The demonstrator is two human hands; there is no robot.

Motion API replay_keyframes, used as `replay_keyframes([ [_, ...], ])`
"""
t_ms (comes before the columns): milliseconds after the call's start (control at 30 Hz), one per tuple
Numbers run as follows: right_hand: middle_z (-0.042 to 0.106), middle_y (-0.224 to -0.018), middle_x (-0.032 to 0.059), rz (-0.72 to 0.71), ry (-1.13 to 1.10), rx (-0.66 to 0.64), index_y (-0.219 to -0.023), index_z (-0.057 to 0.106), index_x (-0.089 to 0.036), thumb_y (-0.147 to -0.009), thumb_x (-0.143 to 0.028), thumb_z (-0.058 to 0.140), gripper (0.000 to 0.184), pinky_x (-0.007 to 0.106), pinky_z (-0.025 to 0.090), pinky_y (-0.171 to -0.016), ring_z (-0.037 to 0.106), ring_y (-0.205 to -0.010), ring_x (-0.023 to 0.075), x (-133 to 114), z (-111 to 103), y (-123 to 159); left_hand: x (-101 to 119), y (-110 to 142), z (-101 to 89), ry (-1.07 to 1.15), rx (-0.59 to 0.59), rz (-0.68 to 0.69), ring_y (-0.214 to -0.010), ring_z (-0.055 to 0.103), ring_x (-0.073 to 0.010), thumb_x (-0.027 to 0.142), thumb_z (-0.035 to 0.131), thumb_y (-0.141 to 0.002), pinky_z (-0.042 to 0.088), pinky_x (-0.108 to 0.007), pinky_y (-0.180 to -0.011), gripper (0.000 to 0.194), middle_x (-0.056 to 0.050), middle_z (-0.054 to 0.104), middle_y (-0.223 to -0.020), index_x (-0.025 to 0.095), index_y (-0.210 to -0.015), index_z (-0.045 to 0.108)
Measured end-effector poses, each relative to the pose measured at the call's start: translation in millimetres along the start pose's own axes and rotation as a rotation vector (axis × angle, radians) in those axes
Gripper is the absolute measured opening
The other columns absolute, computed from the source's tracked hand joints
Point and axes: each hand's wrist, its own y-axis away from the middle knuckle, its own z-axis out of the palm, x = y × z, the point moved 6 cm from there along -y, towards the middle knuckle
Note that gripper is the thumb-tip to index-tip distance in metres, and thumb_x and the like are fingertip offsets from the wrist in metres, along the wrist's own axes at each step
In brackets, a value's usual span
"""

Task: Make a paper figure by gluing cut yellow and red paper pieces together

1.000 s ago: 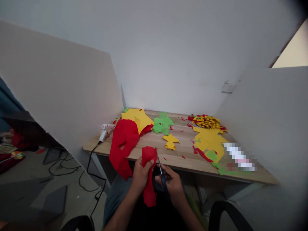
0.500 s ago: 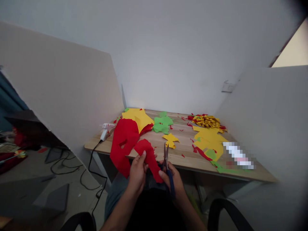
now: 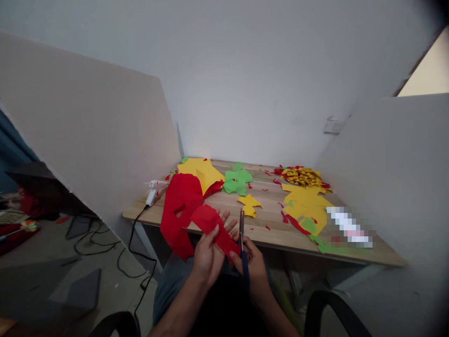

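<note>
A curved piece of red felt-like sheet (image 3: 206,219) lies across my left hand (image 3: 207,257), its thumb on top and its fingers stretched out underneath. My right hand (image 3: 253,262) is closed round scissors (image 3: 244,263) with dark blue handles. Their blades point away from me and look shut or nearly so. The right thumb touches the lower end of the red piece. Just left of my hands, a larger red sheet (image 3: 180,199) with a cut-out hangs over the table's front edge. Beyond the blades lies a small yellow offcut (image 3: 249,204).
On the wooden table (image 3: 259,227) are a yellow sheet (image 3: 206,171), green scraps (image 3: 237,181), yellow offcuts (image 3: 305,201) and a ruffled yellow pile (image 3: 302,178). A white glue gun (image 3: 152,194) with a black cord stands at the left. Partition panels (image 3: 115,121) flank the table.
My left hand has turned and spread its fingers beneath the red piece, shifting slightly right. The scissor blades, a little apart before, have come together.
</note>
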Motion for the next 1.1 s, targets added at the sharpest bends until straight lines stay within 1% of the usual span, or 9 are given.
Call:
replay_keyframes([
  [100, 0.066, -0.07, -0.0017, -0.011, -0.005, 0.015, -0.091, 0.062, -0.02, -0.061, -0.039, 0.085, 0.042, 0.02, 0.043, -0.047, 0.053, -0.051, 0.0101, -4.3, -2.1, -1.0, 4.5, -3.4, 2.8, -0.045, -0.003, 0.022, -0.125, 0.057, -0.0303, 0.017, 0.055, -0.089, 0.05, -0.049, -0.099, 0.055, -0.013, 0.048, -0.148, 0.025, -0.142, 0.044],
  [167, 0.064, -0.068, -0.0026, 0.02, 0.005, 0.026, -0.093, 0.062, -0.019, -0.061, -0.041, 0.085, 0.045, 0.02, 0.042, -0.047, 0.05, -0.049, 0.0093, -7.2, -6.6, -1.8, 11.5, -7.9, 3.2, -0.11, -0.021, 0.007, -0.125, 0.056, -0.032, 0.017, 0.055, -0.089, 0.05, -0.049, -0.099, 0.051, -0.015, 0.048, -0.147, 0.02, -0.139, 0.048],
  [300, 0.059, -0.061, -0.0042, 0.084, 0.009, 0.038, -0.1, 0.061, -0.017, -0.064, -0.049, 0.082, 0.053, 0.02, 0.041, -0.047, 0.051, -0.048, 0.0091, -12.3, -15.8, -2.4, 26.1, -16.7, 5.0, -0.21, -0.111, -0.058, -0.123, 0.057, -0.0341, 0.012, 0.055, -0.085, 0.05, -0.049, -0.099, 0.044, -0.018, 0.053, -0.143, 0.013, -0.129, 0.058],
  [467, 0.064, -0.066, -0.0012, 0.106, 0.047, 0.037, -0.103, 0.061, -0.015, -0.064, -0.05, 0.082, 0.056, 0.023, 0.045, -0.049, 0.055, -0.05, 0.011, -16.2, -18.8, -0.2, 25.6, -18.2, 5.7, -0.192, -0.165, -0.184, -0.118, 0.062, -0.0334, 0.012, 0.047, -0.085, 0.048, -0.048, -0.101, 0.039, -0.02, 0.059, -0.135, 0.007, -0.121, 0.063],
  [600, 0.063, -0.067, -0.0021, 0.069, 0.084, 0.08, -0.114, 0.063, -0.015, -0.065, -0.047, 0.081, 0.061, 0.024, 0.044, -0.05, 0.055, -0.051, 0.0108, -19.1, -21.7, 1.7, 21.7, -15.5, 1.1, -0.212, -0.138, -0.213, -0.119, 0.061, -0.0326, 0.009, 0.049, -0.084, 0.045, -0.047, -0.105, 0.038, -0.02, 0.058, -0.137, 0.006, -0.119, 0.064],
  [733, 0.064, -0.066, -0.0009, 0.049, 0.11, 0.09, -0.111, 0.067, -0.014, -0.068, -0.048, 0.078, 0.056, 0.024, 0.043, -0.05, 0.055, -0.05, 0.0112, -17.6, -22.3, 3.4, 18.2, -12.5, -3.0, -0.207, -0.114, -0.238, -0.119, 0.061, -0.0328, 0.009, 0.051, -0.084, 0.045, -0.048, -0.105, 0.042, -0.021, 0.059, -0.135, 0.007, -0.126, 0.059],
  [900, 0.064, -0.061, 0.0004, 0.028, 0.087, 0.005, -0.1, 0.068, -0.013, -0.069, -0.057, 0.075, 0.054, 0.024, 0.044, -0.048, 0.056, -0.047, 0.0127, -18.8, -13.8, 6.5, 16.4, -8.4, -3.7, -0.234, -0.086, -0.211, -0.115, 0.064, -0.0314, 0.013, 0.055, -0.087, 0.05, -0.046, -0.1, 0.035, -0.021, 0.063, -0.13, 0.009, -0.122, 0.062],
  [1000, 0.066, -0.064, 0.0017, 0.035, 0.039, -0.041, -0.108, 0.063, -0.014, -0.071, -0.063, 0.07, 0.061, 0.025, 0.045, -0.045, 0.057, -0.046, 0.0136, -19.4, -8.8, 8.3, 13.1, -5.7, -5.3, -0.303, -0.07, -0.206, -0.112, 0.066, -0.0306, 0.014, 0.059, -0.086, 0.054, -0.043, -0.094, 0.033, -0.02, 0.065, -0.127, 0.009, -0.117, 0.065],
  [1100, 0.066, -0.067, 0.0015, 0.029, 0.007, -0.055, -0.108, 0.058, -0.017, -0.075, -0.068, 0.064, 0.061, 0.024, 0.046, -0.045, 0.059, -0.047, 0.0142, -19.0, -7.6, 9.4, 9.0, -4.6, -8.5, -0.34, -0.045, -0.191, -0.108, 0.068, -0.0298, 0.015, 0.062, -0.083, 0.056, -0.041, -0.09, 0.032, -0.02, 0.066, -0.126, 0.009, -0.115, 0.067],
])
